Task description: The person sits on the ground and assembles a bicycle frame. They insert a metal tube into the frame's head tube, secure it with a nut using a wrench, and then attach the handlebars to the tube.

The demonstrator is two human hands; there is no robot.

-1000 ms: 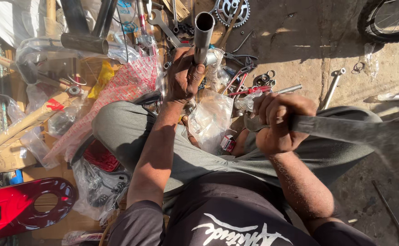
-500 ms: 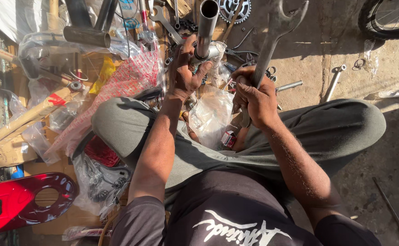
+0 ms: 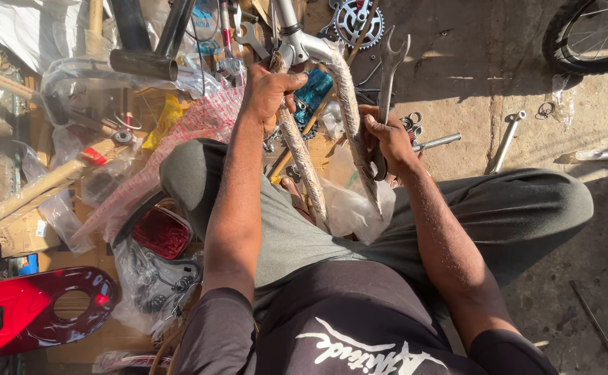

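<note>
I sit on the ground with a bicycle fork (image 3: 302, 46) upright between my knees. Its two legs are wrapped in paper and plastic. My left hand (image 3: 268, 90) grips the left fork leg (image 3: 301, 160) near the crown. My right hand (image 3: 387, 139) holds a metal open-ended spanner (image 3: 389, 62) upright, its jaws pointing up beside the right fork leg (image 3: 351, 118). The fork's lower ends are hidden between my legs.
A chainring (image 3: 357, 21) lies at the top. Washers (image 3: 412, 122), a bolt (image 3: 437, 142) and a bar tool (image 3: 507, 140) lie on the concrete at right. A red chain guard (image 3: 33, 311), plastic bags, wooden handles and a dark frame tube (image 3: 144, 64) crowd the left. A wheel (image 3: 588, 35) stands at top right.
The view tilted so the fork legs now show. My right hand brought the spanner from the right side in to the fork and holds it upright. The left hand kept its grip.
</note>
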